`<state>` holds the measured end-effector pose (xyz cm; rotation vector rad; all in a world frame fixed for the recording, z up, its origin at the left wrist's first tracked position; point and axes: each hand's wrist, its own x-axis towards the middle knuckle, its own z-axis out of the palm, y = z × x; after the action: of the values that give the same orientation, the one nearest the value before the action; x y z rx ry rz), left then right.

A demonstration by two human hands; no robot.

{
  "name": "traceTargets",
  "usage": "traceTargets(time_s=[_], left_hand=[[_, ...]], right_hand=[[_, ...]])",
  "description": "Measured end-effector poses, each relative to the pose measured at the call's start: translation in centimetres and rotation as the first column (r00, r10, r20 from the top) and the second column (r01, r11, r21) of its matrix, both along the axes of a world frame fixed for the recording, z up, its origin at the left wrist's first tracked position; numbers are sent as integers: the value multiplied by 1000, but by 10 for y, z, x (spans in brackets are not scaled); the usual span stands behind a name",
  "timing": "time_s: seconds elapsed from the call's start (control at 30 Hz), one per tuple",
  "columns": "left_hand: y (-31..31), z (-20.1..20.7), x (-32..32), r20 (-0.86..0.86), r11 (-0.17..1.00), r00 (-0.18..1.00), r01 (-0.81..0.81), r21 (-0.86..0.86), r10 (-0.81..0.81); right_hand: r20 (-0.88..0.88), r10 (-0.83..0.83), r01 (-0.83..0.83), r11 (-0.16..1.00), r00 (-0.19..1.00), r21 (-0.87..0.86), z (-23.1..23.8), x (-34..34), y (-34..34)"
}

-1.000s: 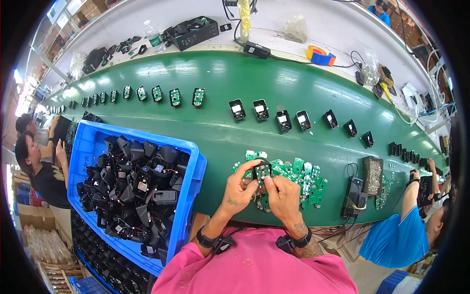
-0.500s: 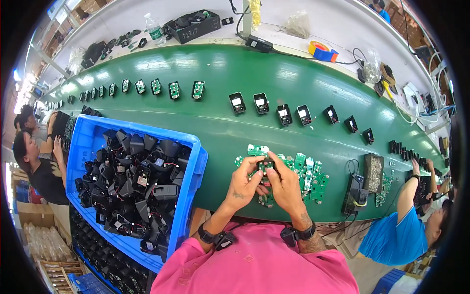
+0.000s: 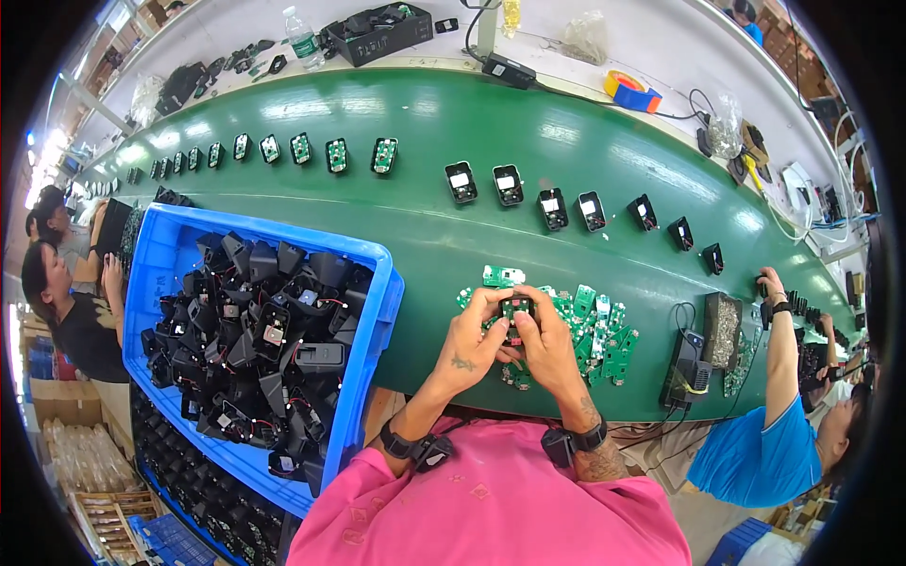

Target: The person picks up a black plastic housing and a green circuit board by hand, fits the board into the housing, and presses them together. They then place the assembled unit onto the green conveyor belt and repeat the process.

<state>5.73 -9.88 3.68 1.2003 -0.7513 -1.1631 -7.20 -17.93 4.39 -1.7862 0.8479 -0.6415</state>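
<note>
Between both hands, above the green bench, is a small black plastic housing (image 3: 516, 306) with a green circuit board inside. My left hand (image 3: 474, 336) grips it from the left, thumb at its near edge. My right hand (image 3: 547, 349) closes round its right side, with the thumb pressing near the board. Fingers cover much of the housing, so how far the board sits in it cannot be seen. Beneath and beside the hands lies a loose pile of green circuit boards (image 3: 599, 341).
A blue bin (image 3: 385, 302) full of black housings stands at my left. Housings with boards (image 3: 337, 156) and open housings (image 3: 552, 209) line the green conveyor belt (image 3: 415, 217). A black power device (image 3: 686, 368) stands right. Co-workers sit on both sides; one's arm (image 3: 781, 349) reaches over the belt.
My hands still hold the housing, with slight shifts of the fingers and thumbs. The view has tilted a little. At right, the co-worker in blue has stretched an arm farther toward the belt.
</note>
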Motion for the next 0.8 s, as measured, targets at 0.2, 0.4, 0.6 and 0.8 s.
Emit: traceTargets(time_s=[0.2, 0.4, 0.6, 0.8], left_hand=[[0, -3, -8, 135, 997, 988, -70, -40, 75], [-3, -9, -3, 195, 985, 966, -154, -77, 167], [-4, -17, 27, 35, 946, 945, -324, -19, 324], [-7, -28, 45, 34, 955, 954, -297, -15, 297]], right_hand=[[26, -20, 20, 1000, 999, -14, -4, -1, 1], [14, -27, 26, 995, 1000, 100, -8, 10, -2], [-271, 259, -309, 937, 927, -163, 32, 26, -22], [-511, 398, -629, 640, 762, -441, 49, 58, -46]])
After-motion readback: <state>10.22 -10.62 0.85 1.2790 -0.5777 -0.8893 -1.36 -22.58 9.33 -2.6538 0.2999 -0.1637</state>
